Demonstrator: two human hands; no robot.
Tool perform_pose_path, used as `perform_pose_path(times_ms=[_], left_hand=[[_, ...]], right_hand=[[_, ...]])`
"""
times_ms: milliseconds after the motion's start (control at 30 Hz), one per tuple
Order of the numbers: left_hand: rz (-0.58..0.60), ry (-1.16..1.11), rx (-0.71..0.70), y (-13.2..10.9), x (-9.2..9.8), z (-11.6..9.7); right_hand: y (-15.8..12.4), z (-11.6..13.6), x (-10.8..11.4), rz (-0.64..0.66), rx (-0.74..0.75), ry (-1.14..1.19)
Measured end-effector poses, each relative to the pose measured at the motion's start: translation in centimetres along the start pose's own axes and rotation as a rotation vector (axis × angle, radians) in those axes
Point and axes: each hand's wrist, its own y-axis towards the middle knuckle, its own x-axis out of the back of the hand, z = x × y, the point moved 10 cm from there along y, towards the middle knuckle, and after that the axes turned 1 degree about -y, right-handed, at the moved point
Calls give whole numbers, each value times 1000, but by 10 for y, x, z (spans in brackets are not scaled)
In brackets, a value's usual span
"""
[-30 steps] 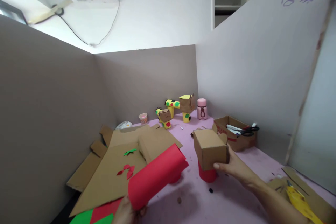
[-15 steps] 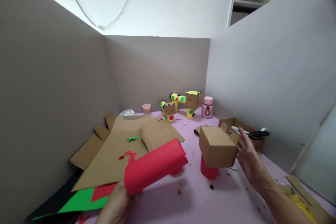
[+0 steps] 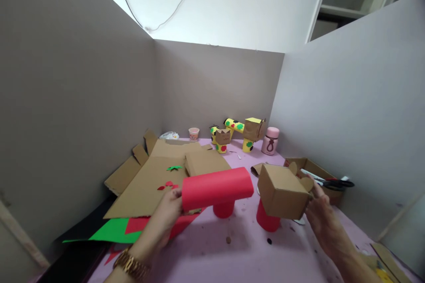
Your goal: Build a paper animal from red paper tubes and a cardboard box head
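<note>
My left hand (image 3: 168, 212), with a gold wristwatch (image 3: 131, 264), is closed on the left end of a red paper tube (image 3: 215, 188). This tube lies nearly level, above or against a short red cylinder (image 3: 223, 209) standing on the table. On the right, a small cardboard box (image 3: 283, 191) with two rounded ear-like flaps sits on another red cylinder (image 3: 267, 219). My right hand (image 3: 323, 216) grips the box's right side by the lower flap; its fingertips are partly hidden behind it.
Flat cardboard (image 3: 142, 194) and green paper (image 3: 111, 231) lie at left. Spotted yellow tube figures with box heads (image 3: 254, 129), a paper cup (image 3: 194, 133) and a pink bottle (image 3: 270, 141) stand at the back. Black-handled scissors (image 3: 337, 184) rest in an open box (image 3: 332, 196) at right.
My left hand has raised the red tube, turned it more level and brought it over the short cylinder. My right hand has closed in on the box from an open pose. The view has tilted.
</note>
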Motion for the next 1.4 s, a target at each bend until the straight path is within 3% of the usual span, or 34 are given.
perform_pose_path(times_ms=[167, 433, 1200, 1400], left_hand=[[106, 199, -60, 25, -25, -20], [175, 260, -53, 44, -47, -10], [189, 264, -5, 55, -52, 12], [140, 189, -15, 55, -39, -1]], right_hand=[[-3, -8, -2, -26, -53, 102], [0, -14, -10, 64, -6, 77], [-3, -39, -3, 1, -126, -4], [-2, -25, -9, 30, -58, 29]])
